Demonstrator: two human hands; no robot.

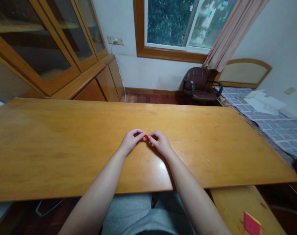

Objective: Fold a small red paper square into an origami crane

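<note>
A small red strip (146,137), too small to make out in detail, is held just above the table between my two hands. My left hand (130,141) pinches its left end with thumb and forefinger. On the other end, the thumb and fingertips of my right hand (161,143) are closed. Most of the strip is hidden by the fingertips. Both forearms reach over the near edge of the wooden table (65,147).
A red and yellow square (252,224), apparently paper, lies on a lower wooden surface (232,205) at the bottom right. Tiny clear bits (181,153) lie right of my right hand. Beyond the table stand a brown armchair (198,81), a bed (273,120) and a glass-fronted cabinet (77,68).
</note>
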